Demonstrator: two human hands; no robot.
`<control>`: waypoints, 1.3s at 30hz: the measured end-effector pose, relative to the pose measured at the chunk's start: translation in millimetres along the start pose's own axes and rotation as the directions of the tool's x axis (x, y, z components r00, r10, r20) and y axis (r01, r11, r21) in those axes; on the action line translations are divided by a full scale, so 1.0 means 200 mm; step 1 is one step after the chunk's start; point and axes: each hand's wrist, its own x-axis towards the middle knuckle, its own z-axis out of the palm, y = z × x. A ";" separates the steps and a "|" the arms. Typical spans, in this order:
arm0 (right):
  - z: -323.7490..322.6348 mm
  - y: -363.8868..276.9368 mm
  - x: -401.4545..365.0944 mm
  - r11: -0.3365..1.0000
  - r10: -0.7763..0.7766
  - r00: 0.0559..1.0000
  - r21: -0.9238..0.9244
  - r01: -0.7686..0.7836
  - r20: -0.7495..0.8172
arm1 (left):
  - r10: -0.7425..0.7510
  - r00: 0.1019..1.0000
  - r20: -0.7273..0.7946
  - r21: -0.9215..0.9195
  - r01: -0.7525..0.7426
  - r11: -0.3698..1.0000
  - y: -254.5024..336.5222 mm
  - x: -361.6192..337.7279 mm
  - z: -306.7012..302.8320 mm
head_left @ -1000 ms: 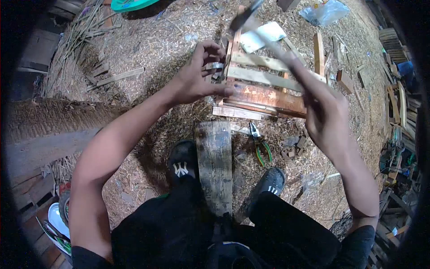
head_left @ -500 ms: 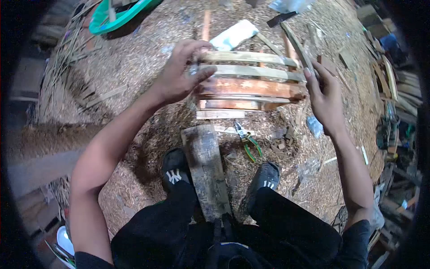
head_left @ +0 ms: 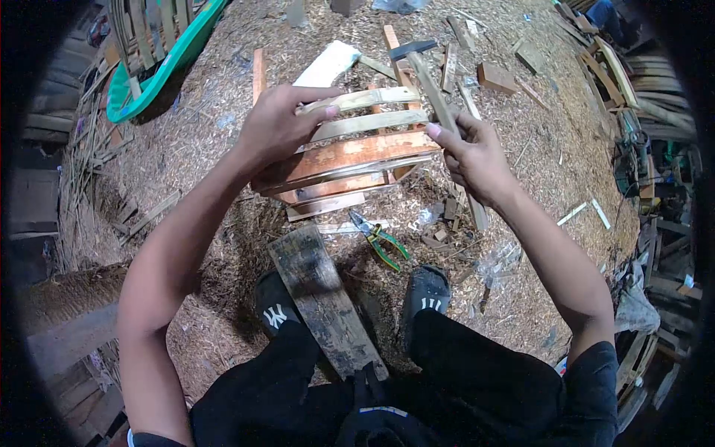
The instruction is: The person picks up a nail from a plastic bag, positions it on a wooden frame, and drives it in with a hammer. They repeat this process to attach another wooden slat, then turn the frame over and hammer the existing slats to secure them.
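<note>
- The left hand now has the top slat between thumb and fingers, farther along from its end.
- The hammer, blurred a second ago, shows sharply, its head overlapping the right upright.
- More of the green tub shows.

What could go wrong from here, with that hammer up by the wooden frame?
1. The left hand is bare and holds the wooden frame; a stray blow from the hammer in the right hand could catch its fingers.
2. The frame sits on loose wood shavings, so it might shift if struck.
3. The pliers lie just ahead of the feet and could be stepped on.
</note>
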 end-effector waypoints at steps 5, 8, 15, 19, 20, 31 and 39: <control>-0.01 -0.01 -0.02 0.992 0.017 1.000 -0.123 -0.016 0.009 | -0.009 1.000 0.029 -0.088 0.012 0.996 -0.02 -0.02 0.01; -0.02 0.01 -0.01 0.981 -0.034 0.999 -0.189 0.033 -0.001 | -0.094 0.994 0.059 -0.130 0.101 0.986 0.00 -0.02 0.01; -0.02 -0.01 -0.01 0.965 -0.036 0.999 -0.258 0.040 0.018 | -0.026 0.999 0.020 -0.096 0.028 0.995 -0.02 -0.05 0.02; -0.02 0.01 -0.01 0.962 -0.087 0.996 -0.259 0.091 0.029 | -0.058 0.998 0.028 -0.113 0.061 0.992 -0.01 -0.06 0.02; -0.01 0.00 -0.02 0.970 -0.049 0.998 -0.237 0.055 0.029 | -0.056 0.998 0.029 -0.127 0.059 0.990 -0.01 -0.06 0.01; -0.01 0.01 -0.03 0.988 0.039 0.999 -0.152 -0.034 0.034 | 0.036 0.994 -0.103 -0.058 -0.042 0.997 -0.05 -0.09 0.06; -0.02 0.05 -0.01 0.961 -0.118 0.993 -0.248 0.122 0.030 | -0.110 0.994 -0.002 -0.094 0.110 0.989 0.02 -0.10 0.03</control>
